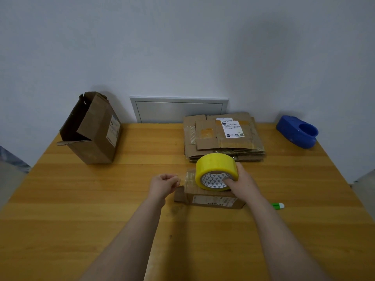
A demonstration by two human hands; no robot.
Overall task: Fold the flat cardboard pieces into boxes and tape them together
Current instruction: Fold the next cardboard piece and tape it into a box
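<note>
Table: wooden top; its near edge runs out of the picture at the bottom.
Open box: stands at the far left, flaps up. Its inside is dark and cannot be made out, and the label on its side is too small to read.
Left hand: fingers curled, pinching the free end of the tape strip. The fingertips are tucked under and out of sight; the forearm comes in from the lower edge.
Tape strip: clear and hard to trace, stretched between the left hand and the roll. Whether it touches the box below cannot be told.
Small box: closed, mid-table; its top is mostly hidden by the roll and the right hand.
Tape roll: yellow, tilted over the small box, core towards the camera.
Flat cardboard stack: at the far edge; the roll covers part of its near edge.
Right hand: grips the roll, one digit hooked into the core and the others round the outside, partly hidden.
Green stick: beside the right forearm, which hides its left end.
Blue dispenser: far right corner, well apart.
</note>
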